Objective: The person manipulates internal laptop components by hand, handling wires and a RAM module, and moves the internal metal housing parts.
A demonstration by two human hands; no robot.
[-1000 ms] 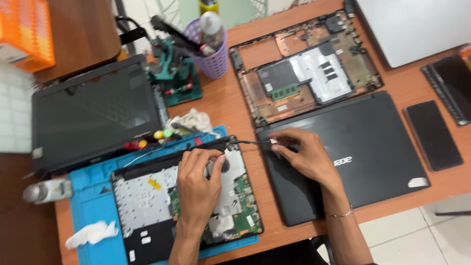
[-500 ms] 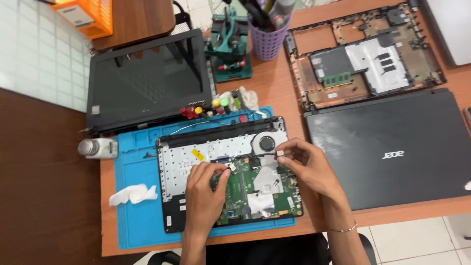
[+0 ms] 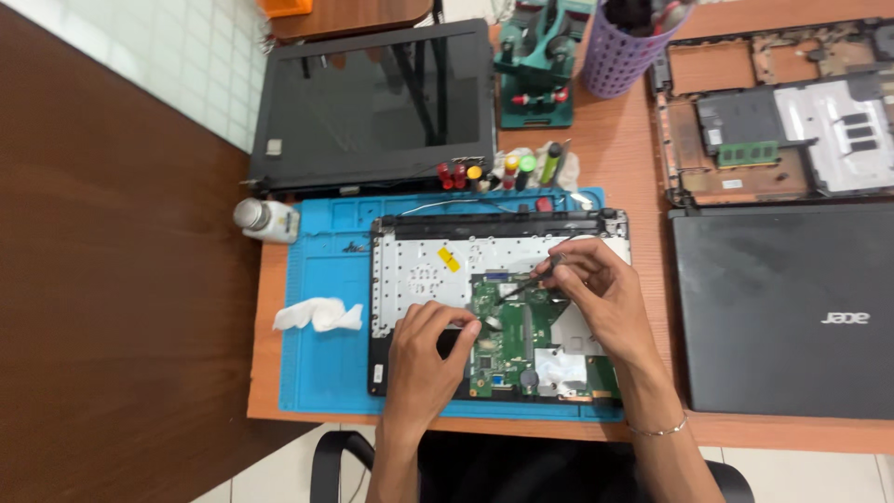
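Left hand [image 3: 430,346] presses fingertips on the green board [image 3: 521,340]; right hand [image 3: 601,289] pinches a tool [image 3: 529,280] above it.

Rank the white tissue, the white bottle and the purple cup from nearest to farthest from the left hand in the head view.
From the left hand, resting on the open laptop's green board:
1. White tissue, just to its left on the blue mat.
2. White bottle, farther up and left, at the mat's corner.
3. Purple cup, far up and to the right, at the back of the desk.
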